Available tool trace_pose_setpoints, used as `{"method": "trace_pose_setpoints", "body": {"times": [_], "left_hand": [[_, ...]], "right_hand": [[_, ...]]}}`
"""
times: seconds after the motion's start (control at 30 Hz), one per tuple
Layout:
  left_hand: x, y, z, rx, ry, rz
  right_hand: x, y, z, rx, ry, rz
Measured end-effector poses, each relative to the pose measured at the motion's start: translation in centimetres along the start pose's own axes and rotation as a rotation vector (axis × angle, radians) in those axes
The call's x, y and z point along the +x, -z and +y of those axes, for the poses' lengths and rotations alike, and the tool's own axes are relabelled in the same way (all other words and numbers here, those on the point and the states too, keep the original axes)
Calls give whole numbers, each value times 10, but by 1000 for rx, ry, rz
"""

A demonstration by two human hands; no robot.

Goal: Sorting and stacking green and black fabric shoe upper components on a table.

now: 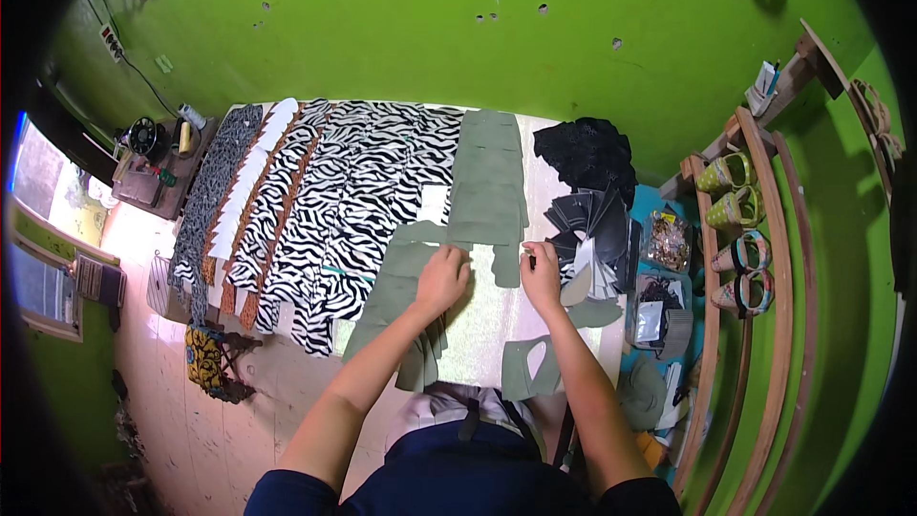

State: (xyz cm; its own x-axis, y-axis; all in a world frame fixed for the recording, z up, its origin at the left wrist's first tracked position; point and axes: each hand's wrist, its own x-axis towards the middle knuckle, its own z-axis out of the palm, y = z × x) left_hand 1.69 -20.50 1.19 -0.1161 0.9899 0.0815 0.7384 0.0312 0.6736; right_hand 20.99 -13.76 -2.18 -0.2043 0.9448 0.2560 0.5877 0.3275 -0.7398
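Note:
My left hand rests over the table with its fingers curled together, beside the lower edge of a row of overlapping grey-green material pieces. Whatever its fingertips hold, if anything, is hidden. To the right, my right hand is closed around a small dark object, too small to name, close to a narrow grey-green strip. More grey-green pieces lie under and beside my left forearm. Below my right hand is a cut grey-green piece with a pale opening in it.
Rows of zebra-patterned pieces cover the table's left part. Black material and fanned dark pieces lie at right. A wooden rack holds sandals. Beside it stand plastic containers. A sewing-machine-like device stands far left.

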Motion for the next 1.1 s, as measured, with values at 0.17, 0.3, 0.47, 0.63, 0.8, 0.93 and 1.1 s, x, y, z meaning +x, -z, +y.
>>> {"method": "trace_pose_setpoints", "body": {"times": [0.17, 0.3, 0.47, 0.63, 0.8, 0.93, 1.1], "left_hand": [[-37, -25, 31, -30, -130, -153], [-72, -51, 43, 7, -221, -279], [-110, -79, 59, 114, -154, -384], [-132, -89, 73, 91, -42, -292], [-135, -82, 98, 75, -88, -190], [-134, -80, 122, 62, -114, -112], [-142, -83, 136, 100, -327, 56]], "right_hand": [[-53, 33, 2, -23, 89, -43], [-99, 67, -3, -147, 178, -95], [-142, 97, 2, -299, 227, -169], [-170, 118, 19, -286, 34, -207], [-172, 150, 20, -256, 56, -153], [-167, 168, 14, -394, 64, -100], [-173, 169, -10, -405, 131, -29]]}}
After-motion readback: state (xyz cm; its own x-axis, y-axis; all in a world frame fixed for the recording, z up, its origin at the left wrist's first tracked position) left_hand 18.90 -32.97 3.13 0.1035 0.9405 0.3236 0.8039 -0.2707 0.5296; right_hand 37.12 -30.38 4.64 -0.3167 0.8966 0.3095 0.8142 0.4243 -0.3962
